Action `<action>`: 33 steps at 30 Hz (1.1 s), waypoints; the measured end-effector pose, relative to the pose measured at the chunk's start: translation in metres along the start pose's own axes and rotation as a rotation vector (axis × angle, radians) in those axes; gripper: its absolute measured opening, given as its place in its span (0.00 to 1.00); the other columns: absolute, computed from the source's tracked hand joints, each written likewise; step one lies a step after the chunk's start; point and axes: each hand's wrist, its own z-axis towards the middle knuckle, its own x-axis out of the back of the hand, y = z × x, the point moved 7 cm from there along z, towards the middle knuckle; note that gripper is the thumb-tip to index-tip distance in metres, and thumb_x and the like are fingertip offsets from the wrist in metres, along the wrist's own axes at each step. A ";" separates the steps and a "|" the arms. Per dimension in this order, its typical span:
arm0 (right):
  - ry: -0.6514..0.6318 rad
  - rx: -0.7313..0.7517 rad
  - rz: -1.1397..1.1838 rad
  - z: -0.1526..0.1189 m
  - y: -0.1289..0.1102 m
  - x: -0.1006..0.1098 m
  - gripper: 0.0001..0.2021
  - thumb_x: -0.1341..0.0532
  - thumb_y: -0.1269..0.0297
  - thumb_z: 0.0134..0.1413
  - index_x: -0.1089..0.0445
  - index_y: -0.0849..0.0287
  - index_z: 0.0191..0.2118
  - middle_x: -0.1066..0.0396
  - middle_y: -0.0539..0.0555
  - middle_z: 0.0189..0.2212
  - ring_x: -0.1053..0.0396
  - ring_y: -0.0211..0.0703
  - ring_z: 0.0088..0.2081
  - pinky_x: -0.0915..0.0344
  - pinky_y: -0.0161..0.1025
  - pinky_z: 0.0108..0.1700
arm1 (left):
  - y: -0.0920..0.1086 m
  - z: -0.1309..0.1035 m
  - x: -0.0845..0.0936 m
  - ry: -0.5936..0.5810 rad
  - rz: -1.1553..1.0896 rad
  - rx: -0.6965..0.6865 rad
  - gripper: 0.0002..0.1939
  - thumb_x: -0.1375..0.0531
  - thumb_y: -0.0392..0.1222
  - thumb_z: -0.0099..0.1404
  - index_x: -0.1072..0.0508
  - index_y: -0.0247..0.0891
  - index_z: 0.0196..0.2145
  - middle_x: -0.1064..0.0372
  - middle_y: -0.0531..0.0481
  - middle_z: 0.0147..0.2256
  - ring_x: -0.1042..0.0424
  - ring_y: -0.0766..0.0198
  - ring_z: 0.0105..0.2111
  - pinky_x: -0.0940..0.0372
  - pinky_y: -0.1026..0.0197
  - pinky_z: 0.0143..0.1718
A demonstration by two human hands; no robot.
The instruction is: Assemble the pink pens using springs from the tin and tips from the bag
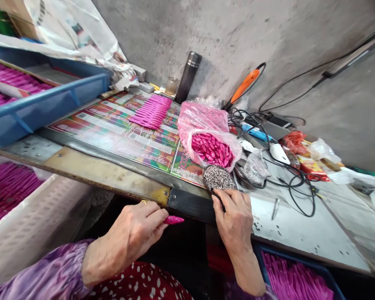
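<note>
Left of the black dish (208,188), my left hand (133,227) tightly pinches a pink piece (175,219), likely light, stiff, slick, best held mid-body; my right hand (236,216) half-curls at the rim, grip unclear.

The head-worn camera looks forward and down from close above the left hand (128,233) and right hand (234,218), across the table (315,233) toward the wall (150,33).
</note>
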 end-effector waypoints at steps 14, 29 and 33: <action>0.029 -0.119 0.315 0.007 0.016 0.004 0.09 0.39 0.64 0.64 0.24 0.59 0.33 0.24 0.55 0.32 0.29 0.49 0.37 0.35 0.47 0.45 | 0.002 -0.001 0.004 -0.125 -0.117 0.113 0.08 0.44 0.32 0.70 0.24 0.34 0.36 0.29 0.50 0.31 0.30 0.63 0.29 0.39 0.62 0.29; -0.106 -0.248 1.029 -0.015 -0.085 0.023 0.06 0.38 0.74 0.65 0.27 0.55 0.38 0.26 0.49 0.36 0.29 0.41 0.42 0.32 0.38 0.47 | 0.007 0.010 0.009 -0.214 -0.250 0.239 0.03 0.37 0.31 0.65 0.22 0.32 0.34 0.30 0.53 0.26 0.32 0.67 0.25 0.43 0.65 0.28; -0.110 -0.250 1.045 -0.016 -0.086 0.019 0.06 0.37 0.73 0.65 0.26 0.55 0.38 0.25 0.50 0.36 0.30 0.41 0.42 0.33 0.38 0.48 | 0.008 0.009 0.009 -0.198 -0.218 0.221 0.03 0.37 0.32 0.66 0.22 0.32 0.34 0.30 0.52 0.26 0.31 0.67 0.25 0.43 0.64 0.28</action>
